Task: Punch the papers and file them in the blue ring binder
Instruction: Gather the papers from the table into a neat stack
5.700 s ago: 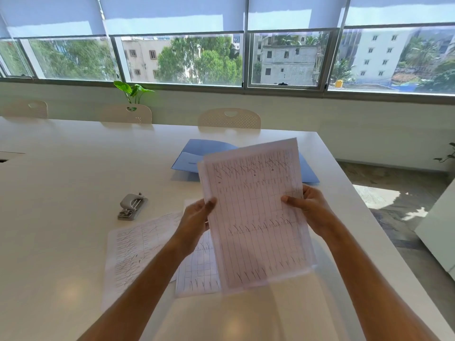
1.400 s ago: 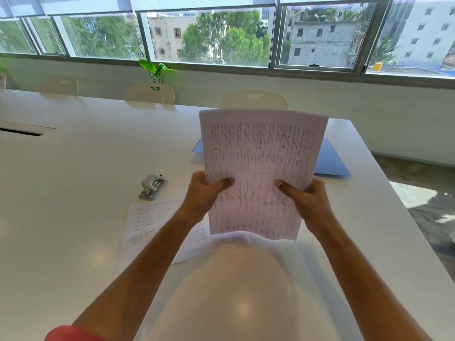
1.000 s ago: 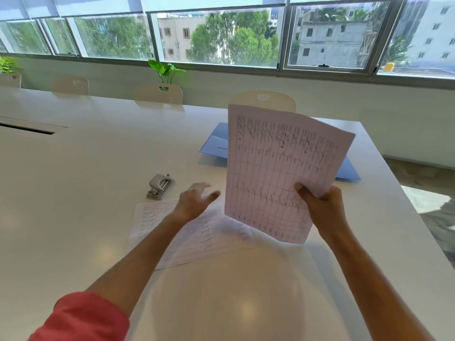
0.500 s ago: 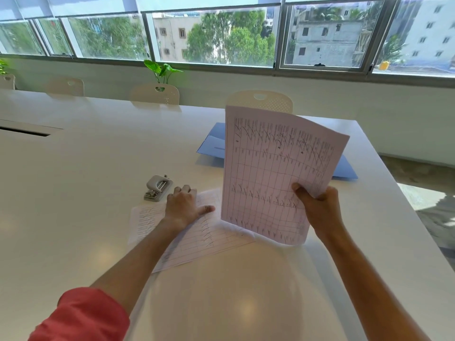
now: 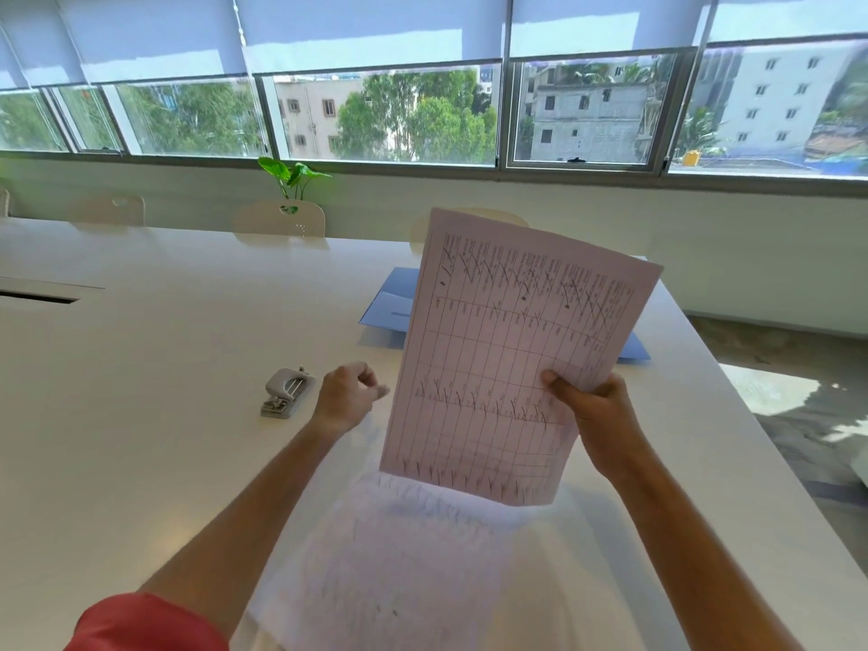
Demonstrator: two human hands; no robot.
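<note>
The right hand [image 5: 595,406] pinches a stack of ruled papers [image 5: 512,350] by its lower right edge, thumb on the front face, and holds it upright above the desk [image 5: 141,368]. The left hand [image 5: 345,399] hangs just left of that stack with its fingers loosely curled; it appears to hold nothing, though motion blur leaves the fingertips uncertain. The step in hand looks to be gathering the sheets before punching. To do it well, the person would likely bring the loose sheets [image 5: 390,556] lying blurred on the desk below the right hand into the held stack, tap the edges square against the desk, and only then carry the set to the punch. The hole punch [image 5: 285,392] sits on the desk just left of the left hand, within easy reach, its slot not readable from here. The blue ring binder [image 5: 392,303] lies flat beyond both hands, mostly hidden behind the raised papers, so whether its rings are open cannot be told. Little stands in the way: the held stack blocks the view of the binder, and one-handed it may sag or fan. Cream chairs [image 5: 282,218] and a green plant [image 5: 291,173] stand far past the left hand.
</note>
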